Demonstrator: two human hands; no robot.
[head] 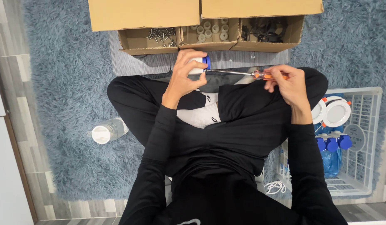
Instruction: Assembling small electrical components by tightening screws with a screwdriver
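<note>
My left hand (185, 75) grips a small white cylinder with a blue end (202, 63), held above my crossed legs. My right hand (286, 81) holds a screwdriver (243, 73) by its orange handle, and the metal shaft points left with its tip at the blue end of the cylinder. Both arms are in black sleeves. I sit cross-legged on a blue-grey shaggy rug (63, 83).
Three open cardboard boxes stand ahead: one with screws (159, 36), one with white cylinders (210, 30), one with black parts (264, 30). A white wire basket (364, 137) at my right holds white and blue pieces. A clear plastic bottle (107, 131) lies at my left.
</note>
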